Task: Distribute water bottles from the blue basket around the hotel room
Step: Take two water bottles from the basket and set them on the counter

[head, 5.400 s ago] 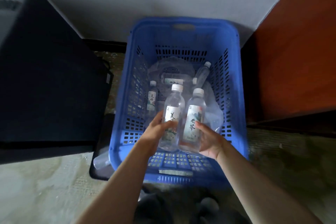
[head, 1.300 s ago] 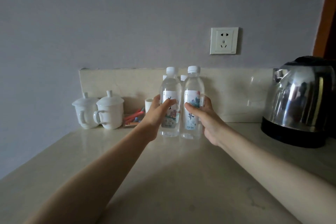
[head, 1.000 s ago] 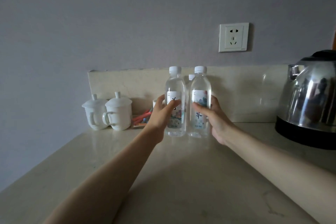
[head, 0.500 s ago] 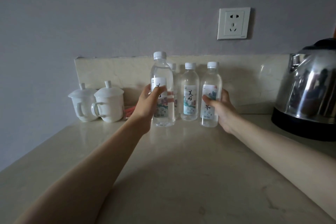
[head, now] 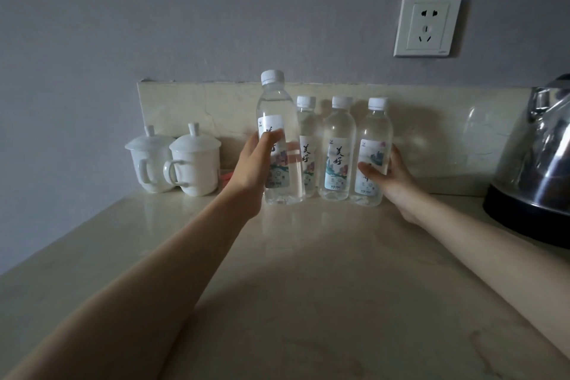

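On the counter (head: 308,302), the left hand (head: 251,170) is gripping a bottle (head: 279,139), fingers curled round its label, in front of the kettle's (head: 536,170) left side. The right hand (head: 390,177) is wrapping its fingers round the bottle nearest the kettle (head: 371,154). Two more bottles (head: 336,148) are standing between. Half a second ago the left bottle was sitting closer to the row; two lidded cups (head: 194,163) are standing farthest left of the kettle.
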Demonstrator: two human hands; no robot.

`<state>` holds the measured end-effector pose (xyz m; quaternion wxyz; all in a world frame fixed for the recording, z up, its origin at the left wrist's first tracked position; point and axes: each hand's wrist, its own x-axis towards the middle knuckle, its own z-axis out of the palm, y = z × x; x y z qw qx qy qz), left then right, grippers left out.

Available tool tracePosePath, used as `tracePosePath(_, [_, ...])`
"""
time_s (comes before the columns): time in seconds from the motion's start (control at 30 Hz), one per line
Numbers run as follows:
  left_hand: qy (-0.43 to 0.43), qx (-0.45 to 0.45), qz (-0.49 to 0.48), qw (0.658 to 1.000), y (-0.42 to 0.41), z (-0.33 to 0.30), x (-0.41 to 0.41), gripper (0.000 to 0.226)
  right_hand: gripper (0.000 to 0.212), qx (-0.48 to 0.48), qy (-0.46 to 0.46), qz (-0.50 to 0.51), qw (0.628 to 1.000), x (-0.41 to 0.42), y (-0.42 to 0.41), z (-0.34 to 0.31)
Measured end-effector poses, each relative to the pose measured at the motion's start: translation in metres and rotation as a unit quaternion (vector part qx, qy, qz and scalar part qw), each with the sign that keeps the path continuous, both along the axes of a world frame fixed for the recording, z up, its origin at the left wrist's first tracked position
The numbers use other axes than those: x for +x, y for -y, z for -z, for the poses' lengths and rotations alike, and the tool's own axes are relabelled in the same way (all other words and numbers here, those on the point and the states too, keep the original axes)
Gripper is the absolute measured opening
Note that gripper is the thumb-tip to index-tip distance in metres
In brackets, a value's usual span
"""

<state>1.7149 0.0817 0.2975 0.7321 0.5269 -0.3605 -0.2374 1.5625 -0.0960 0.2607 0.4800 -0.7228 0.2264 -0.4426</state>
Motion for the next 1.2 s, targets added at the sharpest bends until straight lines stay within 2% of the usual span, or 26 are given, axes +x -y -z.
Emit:
tracePosePath(0.1, [0.005,0.002,-0.011,1.0,0.001,0.001,0.002,0.037,0.05,-0.055,-0.027,0.038,0.997,0.001,0.007,0.0])
tracePosePath(0.23, [0.003,-0.002,-0.018,1.0,0.002,0.001,0.002,0.03,0.05,-0.048,-0.019,0.051,0.997,0.003,0.014,0.003])
tracePosePath(0.4, [0.012,0.007,-0.026,1.0,0.004,0.003,0.004,0.038,0.051,-0.028,-0.003,0.059,0.998,0.007,0.014,0.005])
tracePosePath(0.47, [0.009,0.008,-0.033,0.999,0.005,0.005,0.005,0.038,0.048,-0.042,-0.007,0.061,0.997,0.006,0.011,0.005])
tracePosePath(0.57, [0.018,0.021,-0.043,0.999,0.007,0.008,0.005,0.051,0.039,-0.072,-0.009,0.072,0.995,0.007,0.008,0.006])
tracePosePath(0.67, [0.021,0.033,-0.052,0.998,0.005,0.014,0.002,0.043,0.045,-0.096,-0.016,0.082,0.992,0.007,0.008,0.008])
tracePosePath(0.83, [0.001,0.039,-0.059,0.998,0.002,0.018,-0.015,0.035,0.049,-0.109,-0.129,0.142,0.975,0.012,0.017,0.018])
tracePosePath(0.93, [0.011,0.048,-0.067,0.997,-0.004,0.02,-0.027,0.041,0.034,-0.122,-0.209,0.2,0.949,0.006,0.014,0.025])
tracePosePath(1.1, [0.001,0.05,-0.075,0.996,-0.025,0.019,-0.046,0.029,0.011,-0.098,-0.198,0.223,0.95,-0.01,-0.019,0.023])
tracePosePath(1.2, [-0.002,0.038,-0.076,0.996,-0.044,0.018,-0.058,0.042,0.016,-0.107,-0.21,0.215,0.948,-0.021,-0.052,0.021])
